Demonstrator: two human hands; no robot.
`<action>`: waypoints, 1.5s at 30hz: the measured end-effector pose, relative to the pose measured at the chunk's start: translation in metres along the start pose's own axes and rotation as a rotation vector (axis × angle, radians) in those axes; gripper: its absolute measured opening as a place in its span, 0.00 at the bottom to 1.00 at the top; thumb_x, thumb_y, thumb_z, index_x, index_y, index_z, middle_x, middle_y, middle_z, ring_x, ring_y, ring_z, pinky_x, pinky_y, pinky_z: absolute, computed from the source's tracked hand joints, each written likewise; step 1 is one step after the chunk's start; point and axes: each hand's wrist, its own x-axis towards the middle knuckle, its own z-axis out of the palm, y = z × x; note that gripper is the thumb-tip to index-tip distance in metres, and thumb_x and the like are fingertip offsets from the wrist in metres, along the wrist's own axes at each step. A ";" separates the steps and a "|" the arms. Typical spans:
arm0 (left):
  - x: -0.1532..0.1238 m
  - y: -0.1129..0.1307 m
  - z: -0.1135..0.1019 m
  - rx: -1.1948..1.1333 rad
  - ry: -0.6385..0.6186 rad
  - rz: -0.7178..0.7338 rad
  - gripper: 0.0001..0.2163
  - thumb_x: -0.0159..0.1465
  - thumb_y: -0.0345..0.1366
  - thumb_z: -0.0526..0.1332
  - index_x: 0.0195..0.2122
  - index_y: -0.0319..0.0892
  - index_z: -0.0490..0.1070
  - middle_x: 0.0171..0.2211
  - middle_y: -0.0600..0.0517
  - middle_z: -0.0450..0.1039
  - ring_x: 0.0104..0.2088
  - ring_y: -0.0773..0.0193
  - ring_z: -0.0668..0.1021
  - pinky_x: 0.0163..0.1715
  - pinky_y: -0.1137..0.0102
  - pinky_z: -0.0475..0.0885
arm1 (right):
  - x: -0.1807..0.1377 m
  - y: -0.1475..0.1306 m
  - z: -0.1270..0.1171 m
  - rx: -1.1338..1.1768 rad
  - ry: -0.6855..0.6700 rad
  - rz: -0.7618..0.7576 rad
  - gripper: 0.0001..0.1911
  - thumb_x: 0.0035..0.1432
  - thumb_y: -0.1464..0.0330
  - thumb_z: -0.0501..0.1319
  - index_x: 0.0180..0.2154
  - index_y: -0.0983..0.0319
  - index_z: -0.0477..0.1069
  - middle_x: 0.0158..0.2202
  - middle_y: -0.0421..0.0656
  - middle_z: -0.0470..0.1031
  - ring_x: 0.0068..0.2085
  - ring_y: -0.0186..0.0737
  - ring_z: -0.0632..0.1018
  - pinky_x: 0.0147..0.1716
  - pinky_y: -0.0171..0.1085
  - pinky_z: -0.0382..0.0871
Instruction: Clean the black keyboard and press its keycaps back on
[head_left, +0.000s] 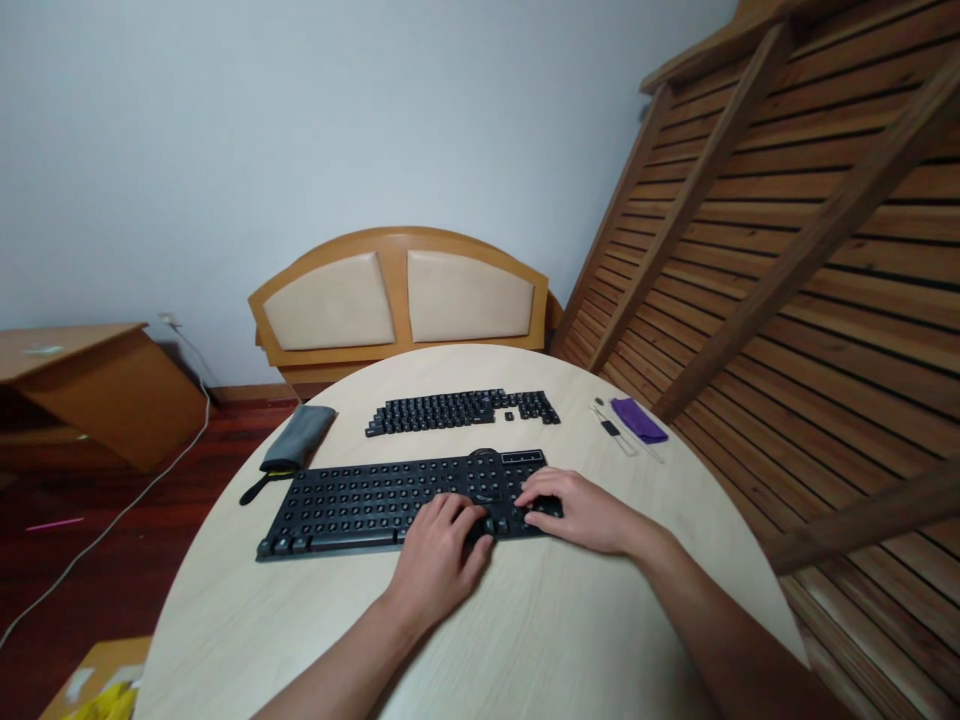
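1. Keyboard [352,505], black, lies on the pale round surface [570,630], just left of its middle. Most of its rows show bare key positions, while the near row has its caps on, including a long space bar [352,541].
2. Left hand [446,550] rests over the near edge of the keyboard, right of the space bar. Its fingers are curled and the gap to the thumb is narrow; I cannot tell whether a cap is pinched there.
3. Right hand [574,508] reaches over the right end of the keyboard, at the number pad. Thumb and forefinger are bent with a small gap between them; whether they grip anything cannot be told.
4. Loose keycaps [431,413] lie in neat rows on the far side of the keyboard, well apart from both hands. A smaller group [536,405] is at the right, and a single cap [509,416] sits alone near it.
5. Grey pouch [304,432] lies by the far left corner of the keyboard, with a black strip [256,490] at its near end.
6. Purple cloth [639,420] lies on the far right of the surface, just beside a thin wire tool [611,428].
7. Beyond the surface stands a wooden headboard [397,290] with two pale panels; a slatted wooden frame [750,250] leans at the right.
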 end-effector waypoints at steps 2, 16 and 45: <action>0.000 0.000 0.001 0.015 -0.001 0.007 0.10 0.67 0.36 0.59 0.49 0.43 0.71 0.45 0.47 0.72 0.46 0.52 0.73 0.45 0.56 0.71 | 0.000 0.000 -0.001 -0.019 -0.014 -0.010 0.08 0.59 0.68 0.65 0.41 0.58 0.80 0.42 0.45 0.80 0.45 0.43 0.77 0.49 0.42 0.69; 0.005 0.007 0.006 -0.003 0.019 0.118 0.13 0.68 0.35 0.59 0.53 0.44 0.71 0.49 0.46 0.73 0.50 0.51 0.72 0.50 0.54 0.70 | 0.002 0.002 -0.002 -0.009 -0.018 -0.027 0.06 0.57 0.66 0.67 0.38 0.57 0.80 0.39 0.43 0.81 0.43 0.43 0.78 0.47 0.41 0.69; 0.020 0.018 0.019 -0.075 0.011 0.095 0.08 0.66 0.32 0.58 0.46 0.43 0.72 0.42 0.48 0.76 0.45 0.53 0.73 0.45 0.58 0.72 | 0.005 0.012 -0.002 -0.015 -0.037 -0.089 0.05 0.58 0.62 0.68 0.35 0.54 0.83 0.35 0.42 0.83 0.46 0.44 0.79 0.48 0.41 0.70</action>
